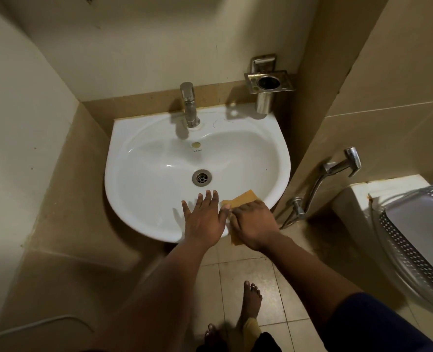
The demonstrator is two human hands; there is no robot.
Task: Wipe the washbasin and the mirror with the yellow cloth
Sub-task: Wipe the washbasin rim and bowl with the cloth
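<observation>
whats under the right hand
The yellow cloth lies under the right hand, on the front rim of the washbasin. Its ends stick out; the middle is covered.

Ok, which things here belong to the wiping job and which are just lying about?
For the job: washbasin, yellow cloth, right hand pressing it on the rim, left hand flat beside it.

Just about: tap, steel holder, spray hose, basket.

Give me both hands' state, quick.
Left hand: open, fingers flat on the washbasin rim.
Right hand: presses the yellow cloth on the rim.
</observation>
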